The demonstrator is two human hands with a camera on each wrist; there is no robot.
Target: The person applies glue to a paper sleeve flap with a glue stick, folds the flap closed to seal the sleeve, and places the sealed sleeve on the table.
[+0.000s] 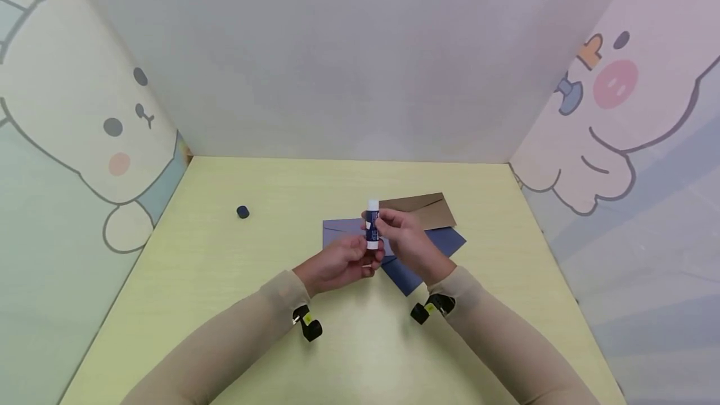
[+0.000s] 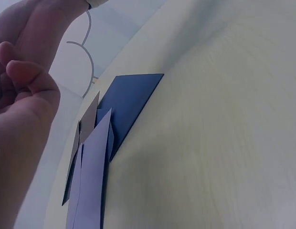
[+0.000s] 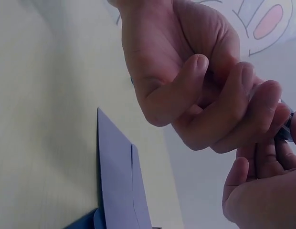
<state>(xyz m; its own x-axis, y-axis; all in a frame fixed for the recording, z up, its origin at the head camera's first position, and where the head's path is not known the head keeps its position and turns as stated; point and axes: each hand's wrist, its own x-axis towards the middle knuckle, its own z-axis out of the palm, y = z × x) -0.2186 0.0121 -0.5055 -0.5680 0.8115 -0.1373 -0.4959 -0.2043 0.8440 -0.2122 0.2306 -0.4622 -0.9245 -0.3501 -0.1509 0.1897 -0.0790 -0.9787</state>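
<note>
A glue stick (image 1: 372,225) with a dark blue label, white top and white base stands upright between my hands in the head view. My left hand (image 1: 340,262) pinches its lower end, with the other fingers curled below. Higher on its body, my right hand (image 1: 413,239) grips it between thumb and fingers. In the right wrist view only a small dark part of the stick shows. A dark blue cap (image 1: 242,212) lies apart on the table to the left. Beneath the hands lies a lavender envelope (image 1: 336,228), partly covered.
A blue envelope (image 1: 450,242) and a brown envelope (image 1: 423,210) overlap near the lavender one, behind and to the right of my hands. The pale yellow table (image 1: 281,186) meets a plain wall at the back and cartoon-printed walls at both sides.
</note>
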